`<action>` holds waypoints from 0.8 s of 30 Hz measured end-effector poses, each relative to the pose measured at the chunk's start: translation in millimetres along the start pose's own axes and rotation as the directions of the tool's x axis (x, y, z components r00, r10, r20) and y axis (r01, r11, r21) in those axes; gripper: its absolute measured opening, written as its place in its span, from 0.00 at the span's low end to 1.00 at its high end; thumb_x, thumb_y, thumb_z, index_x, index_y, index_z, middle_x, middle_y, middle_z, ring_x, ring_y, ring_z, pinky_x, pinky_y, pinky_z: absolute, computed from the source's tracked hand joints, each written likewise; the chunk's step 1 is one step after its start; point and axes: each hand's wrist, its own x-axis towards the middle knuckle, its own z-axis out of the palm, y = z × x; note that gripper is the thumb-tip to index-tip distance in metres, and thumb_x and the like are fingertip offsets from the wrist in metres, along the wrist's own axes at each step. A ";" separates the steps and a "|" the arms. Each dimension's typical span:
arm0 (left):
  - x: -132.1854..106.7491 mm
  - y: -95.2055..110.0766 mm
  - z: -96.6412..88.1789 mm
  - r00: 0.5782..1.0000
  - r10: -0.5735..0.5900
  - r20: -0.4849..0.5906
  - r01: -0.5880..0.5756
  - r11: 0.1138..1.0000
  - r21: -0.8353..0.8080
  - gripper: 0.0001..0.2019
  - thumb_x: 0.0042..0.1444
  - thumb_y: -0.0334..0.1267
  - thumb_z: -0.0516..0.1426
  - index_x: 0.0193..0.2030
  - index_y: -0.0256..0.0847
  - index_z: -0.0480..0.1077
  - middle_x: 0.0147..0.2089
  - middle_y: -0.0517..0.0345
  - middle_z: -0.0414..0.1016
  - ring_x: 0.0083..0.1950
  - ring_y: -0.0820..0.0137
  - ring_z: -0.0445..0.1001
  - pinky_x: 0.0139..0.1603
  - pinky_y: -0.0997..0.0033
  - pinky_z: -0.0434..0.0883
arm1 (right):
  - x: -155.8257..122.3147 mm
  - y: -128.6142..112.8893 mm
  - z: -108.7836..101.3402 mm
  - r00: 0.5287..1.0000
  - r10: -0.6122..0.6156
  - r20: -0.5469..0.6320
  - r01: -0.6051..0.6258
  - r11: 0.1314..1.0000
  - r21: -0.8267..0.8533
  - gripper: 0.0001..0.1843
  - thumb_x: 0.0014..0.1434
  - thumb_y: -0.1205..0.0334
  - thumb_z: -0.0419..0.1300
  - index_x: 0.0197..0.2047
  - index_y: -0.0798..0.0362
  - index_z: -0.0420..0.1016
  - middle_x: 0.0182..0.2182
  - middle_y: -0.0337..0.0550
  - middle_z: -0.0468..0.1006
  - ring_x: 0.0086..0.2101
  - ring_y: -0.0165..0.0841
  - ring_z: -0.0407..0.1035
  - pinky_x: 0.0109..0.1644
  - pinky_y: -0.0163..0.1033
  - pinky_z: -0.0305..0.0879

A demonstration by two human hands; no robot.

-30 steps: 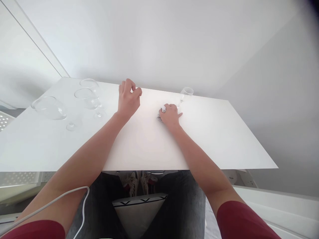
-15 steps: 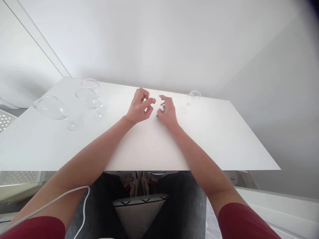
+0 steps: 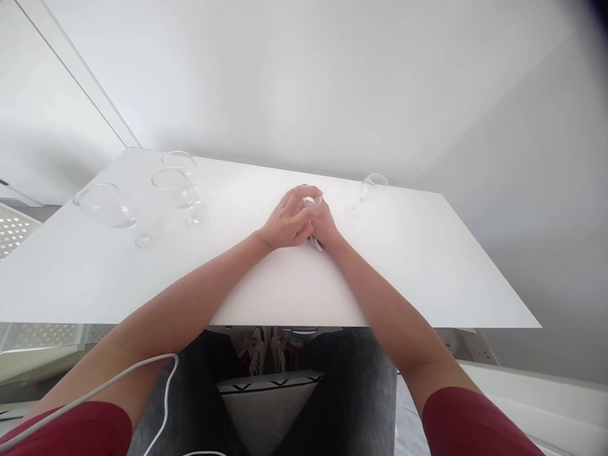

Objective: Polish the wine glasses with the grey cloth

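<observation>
My left hand (image 3: 288,220) and my right hand (image 3: 325,225) meet over the middle of the white table (image 3: 285,285). My left fingers are curled over the fingers of my right hand. Between them shows a pale, clear-looking patch, perhaps glass, too blurred to name. Below the fingers, the folded edge of a light grey-white cloth (image 3: 315,242) sticks out of my right hand, which is closed on it. To the right of my hands stands a clear wine glass (image 3: 374,187), upright.
On the table's left side stand more stemmed glasses: a large one (image 3: 111,212) at the front, another (image 3: 173,190) beside it and one (image 3: 183,161) behind. A wall (image 3: 294,88) rises behind the table. A white cable (image 3: 118,377) crosses my left forearm.
My left hand has moved right and met my right hand; before, a gap lay between them. The cloth now pokes out below the fingers. The standing glasses keep their places on the table.
</observation>
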 end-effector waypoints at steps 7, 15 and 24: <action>-2.4 -17.5 -7.9 0.882 -0.470 0.030 0.461 0.847 -0.265 0.28 0.65 0.54 0.64 0.68 0.51 0.70 0.68 0.45 0.75 0.58 0.57 0.79 0.63 0.54 0.73 | 5.2 16.8 3.4 0.993 0.115 -0.008 -0.105 0.926 0.362 0.40 0.65 0.43 0.62 0.74 0.45 0.56 0.52 0.46 0.84 0.48 0.40 0.80 0.56 0.49 0.79; -2.3 -30.3 -10.2 0.838 -0.546 0.005 0.514 0.787 -0.341 0.26 0.60 0.48 0.69 0.64 0.52 0.74 0.63 0.50 0.79 0.51 0.62 0.79 0.55 0.63 0.72 | 3.8 12.5 2.4 0.993 0.034 0.111 -0.056 0.979 0.196 0.49 0.62 0.50 0.59 0.81 0.49 0.46 0.61 0.50 0.80 0.59 0.42 0.74 0.63 0.51 0.72; 9.5 -20.6 -24.7 0.734 -0.619 -0.278 0.517 0.776 -0.362 0.25 0.61 0.58 0.67 0.61 0.50 0.74 0.61 0.43 0.78 0.59 0.55 0.78 0.56 0.59 0.74 | -2.3 5.6 -8.0 0.973 0.229 -0.016 -0.226 0.943 -0.246 0.28 0.65 0.40 0.56 0.59 0.50 0.69 0.52 0.51 0.76 0.54 0.46 0.69 0.56 0.50 0.71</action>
